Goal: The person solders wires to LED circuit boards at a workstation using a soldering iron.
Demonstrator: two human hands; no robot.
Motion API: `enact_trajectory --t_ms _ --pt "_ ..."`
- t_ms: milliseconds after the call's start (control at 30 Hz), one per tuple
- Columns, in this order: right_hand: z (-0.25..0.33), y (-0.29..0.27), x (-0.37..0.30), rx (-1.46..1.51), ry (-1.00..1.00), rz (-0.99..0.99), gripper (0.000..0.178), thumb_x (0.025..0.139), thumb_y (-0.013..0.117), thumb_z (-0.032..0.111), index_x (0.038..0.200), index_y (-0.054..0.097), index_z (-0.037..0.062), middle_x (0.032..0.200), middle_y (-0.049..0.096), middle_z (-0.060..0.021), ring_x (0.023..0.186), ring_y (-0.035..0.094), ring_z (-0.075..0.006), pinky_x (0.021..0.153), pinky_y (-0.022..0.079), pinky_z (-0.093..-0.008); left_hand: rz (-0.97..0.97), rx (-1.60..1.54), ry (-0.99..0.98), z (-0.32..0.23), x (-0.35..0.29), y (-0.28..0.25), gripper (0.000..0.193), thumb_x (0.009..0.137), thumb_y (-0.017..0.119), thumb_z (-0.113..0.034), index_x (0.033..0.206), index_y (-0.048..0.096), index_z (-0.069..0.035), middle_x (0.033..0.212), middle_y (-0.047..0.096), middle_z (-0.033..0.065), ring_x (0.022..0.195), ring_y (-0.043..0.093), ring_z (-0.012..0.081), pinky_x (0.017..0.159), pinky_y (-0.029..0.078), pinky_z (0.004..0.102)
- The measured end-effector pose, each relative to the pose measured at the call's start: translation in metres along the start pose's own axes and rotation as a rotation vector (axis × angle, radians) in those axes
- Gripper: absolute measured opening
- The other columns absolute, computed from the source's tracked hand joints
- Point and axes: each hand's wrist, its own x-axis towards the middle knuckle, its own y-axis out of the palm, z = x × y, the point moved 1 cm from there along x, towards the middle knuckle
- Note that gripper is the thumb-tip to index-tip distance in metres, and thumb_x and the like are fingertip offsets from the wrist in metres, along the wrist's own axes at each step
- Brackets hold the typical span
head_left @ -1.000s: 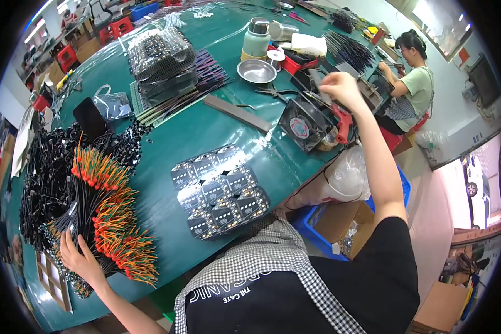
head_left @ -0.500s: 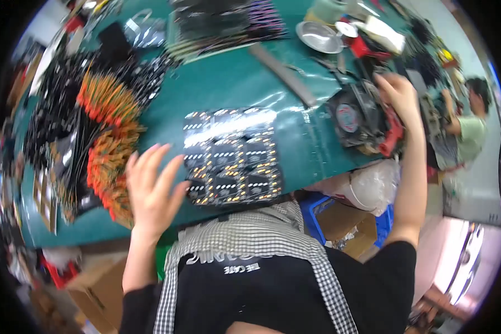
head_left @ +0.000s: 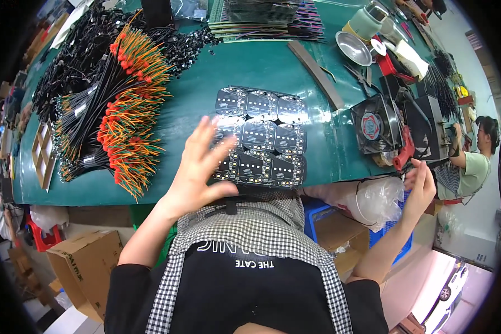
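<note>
A panel of black circuit boards (head_left: 260, 132), several joined in rows, lies flat on the green table near its front edge. My left hand (head_left: 197, 172) is open, its fingers spread over the panel's left side; whether they touch it I cannot tell. At the table's right front edge, my right hand (head_left: 421, 189) has its fingers curled together, just below a red holder-like piece (head_left: 405, 151). Whatever its fingers hold, if anything, is hidden. A square black fan (head_left: 371, 126) stands left of the red piece.
Bundles of orange-tipped wires (head_left: 129, 119) and black cables (head_left: 67, 83) cover the left side. A grey bar (head_left: 316, 74), pliers (head_left: 362, 82), a metal dish (head_left: 353, 48) and a bottle (head_left: 366, 22) lie beyond. A blue crate (head_left: 398, 239) stands below; a co-worker (head_left: 476, 164) sits right.
My left hand has moved right, over the circuit boards. My right hand has come down from behind the fan to the table's front edge, its fingers curled. The view has shifted.
</note>
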Motion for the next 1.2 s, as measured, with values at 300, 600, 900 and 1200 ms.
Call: enact_trajectory --t_ms 300,600,900,1200 --pt "0.042 0.159 -0.069 1.004 0.616 0.731 0.064 0.098 0.047 0.041 0.141 0.033 -0.005 0.139 0.044 -0.0237 0.129 0.044 -0.0299 0.106 0.034 -0.0392 -0.361 -1.282 -0.764 0.001 0.021 0.035 0.057 0.103 0.033 -0.037 0.147 0.027 -0.001 0.148 0.034 0.0128 0.136 0.033 0.0217 0.11 0.029 0.0348" --pt "0.086 0.171 -0.075 0.619 0.229 0.902 0.06 0.096 0.053 0.029 0.142 0.033 -0.0047 0.138 0.047 -0.0133 0.128 0.042 -0.0186 0.107 0.03 -0.0298 -0.323 -1.31 -0.818 -0.007 0.023 0.038 0.059 0.102 0.038 -0.03 0.15 0.016 -0.002 0.15 0.031 0.0112 0.135 0.034 0.0198 0.11 0.029 0.0315" --pt "0.087 0.178 -0.09 0.684 0.273 0.773 0.054 0.096 0.053 0.019 0.142 0.035 -0.0038 0.133 0.051 -0.0109 0.119 0.048 -0.0162 0.104 0.035 -0.0298 -0.315 -1.288 -0.902 -0.002 0.037 0.035 0.058 0.101 0.039 -0.029 0.15 0.019 -0.004 0.147 0.036 0.0104 0.131 0.039 0.0187 0.109 0.03 0.0319" --pt "0.093 0.178 -0.093 0.581 0.106 0.712 0.058 0.09 0.063 0.017 0.138 0.037 -0.0042 0.124 0.055 -0.0112 0.112 0.052 -0.0169 0.099 0.04 -0.0311 -0.292 -1.255 -0.759 -0.002 0.032 0.041 0.074 0.097 0.052 -0.02 0.15 0.005 0.0 0.151 0.027 0.0147 0.134 0.034 0.0201 0.11 0.026 0.0299"
